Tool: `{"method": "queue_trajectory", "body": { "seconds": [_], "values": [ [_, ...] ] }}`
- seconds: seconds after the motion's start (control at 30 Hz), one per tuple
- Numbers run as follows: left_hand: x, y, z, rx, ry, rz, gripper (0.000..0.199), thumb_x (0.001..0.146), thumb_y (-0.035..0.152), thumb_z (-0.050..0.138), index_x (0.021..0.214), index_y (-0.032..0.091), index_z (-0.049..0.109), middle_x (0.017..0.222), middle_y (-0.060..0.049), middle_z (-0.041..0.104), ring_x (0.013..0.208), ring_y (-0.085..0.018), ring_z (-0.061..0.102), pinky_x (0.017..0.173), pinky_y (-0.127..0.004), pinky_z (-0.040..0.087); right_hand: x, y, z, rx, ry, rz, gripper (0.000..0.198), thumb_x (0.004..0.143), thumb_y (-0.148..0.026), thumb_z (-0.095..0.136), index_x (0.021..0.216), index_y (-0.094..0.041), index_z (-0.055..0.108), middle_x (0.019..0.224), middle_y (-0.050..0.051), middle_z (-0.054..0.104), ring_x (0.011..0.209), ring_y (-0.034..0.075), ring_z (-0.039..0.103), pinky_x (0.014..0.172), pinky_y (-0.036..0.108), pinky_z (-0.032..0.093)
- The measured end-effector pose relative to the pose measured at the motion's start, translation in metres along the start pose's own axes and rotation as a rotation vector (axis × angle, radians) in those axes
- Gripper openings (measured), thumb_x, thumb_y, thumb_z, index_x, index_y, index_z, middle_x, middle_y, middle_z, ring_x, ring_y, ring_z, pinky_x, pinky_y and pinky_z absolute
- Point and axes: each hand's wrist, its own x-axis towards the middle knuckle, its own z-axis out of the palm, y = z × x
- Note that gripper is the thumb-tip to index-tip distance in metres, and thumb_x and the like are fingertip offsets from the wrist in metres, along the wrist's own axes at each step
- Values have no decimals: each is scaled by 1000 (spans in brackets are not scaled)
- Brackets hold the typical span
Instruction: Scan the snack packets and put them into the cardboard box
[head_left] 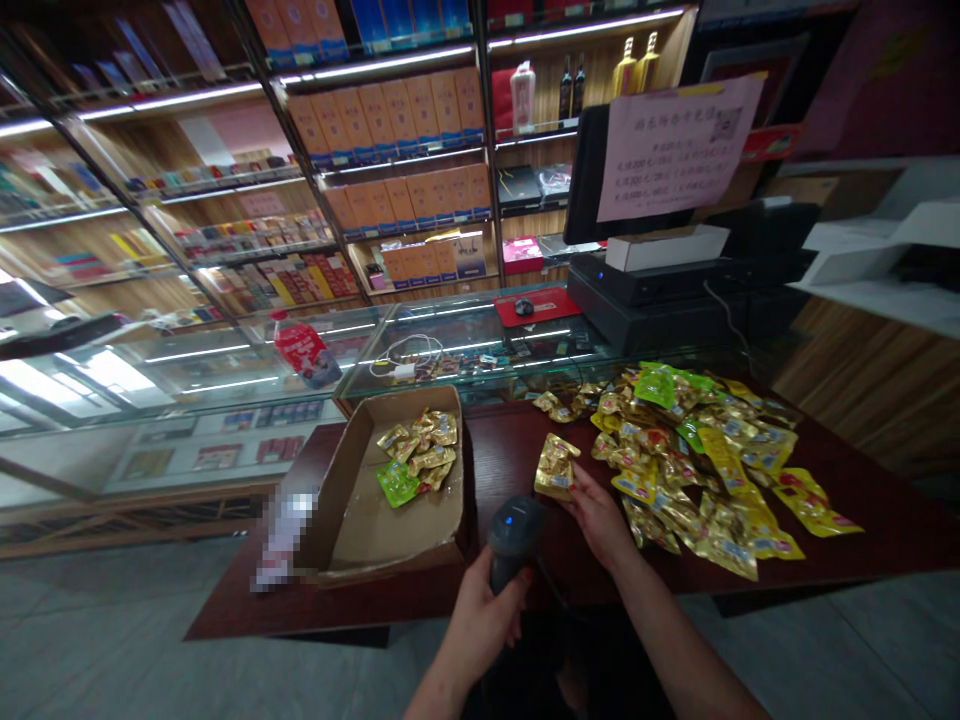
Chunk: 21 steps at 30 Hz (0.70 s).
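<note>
My left hand is wrapped round the handle of a dark barcode scanner, which shows a small blue light on top. Just beyond the scanner, my right hand grips a gold snack packet by its right edge, a little over the dark red table. To the right lies a large heap of gold, yellow and green snack packets. A shallow cardboard box stands left of my hands, with several gold packets and a green packet inside.
Behind the table runs a glass display counter bearing a red-labelled bottle, a white cable and a mouse. A monitor with a pink notice stands at the back right. A blurred item lies left of the box.
</note>
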Motion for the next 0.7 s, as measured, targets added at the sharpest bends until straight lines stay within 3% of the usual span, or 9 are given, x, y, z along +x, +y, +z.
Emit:
{"method": "queue_trajectory", "body": {
  "seconds": [0.4,0.7],
  "values": [
    [0,2,4,32,-35,-2,44,79,57,71,92,17,58,53,7,52,34,-8,45,32,-17,35,5,12,-8,-116,-21,-104,64,80,-44,75,141,-29,60,138,6,67,129,31,61,112,55,46],
    [-2,4,3,45,-53,37,37,83,53,68,89,18,56,53,7,51,35,-8,44,33,-17,35,2,10,-7,-246,-52,-171,61,86,-46,68,143,-26,59,142,8,64,135,31,56,116,50,43]
  ]
}}
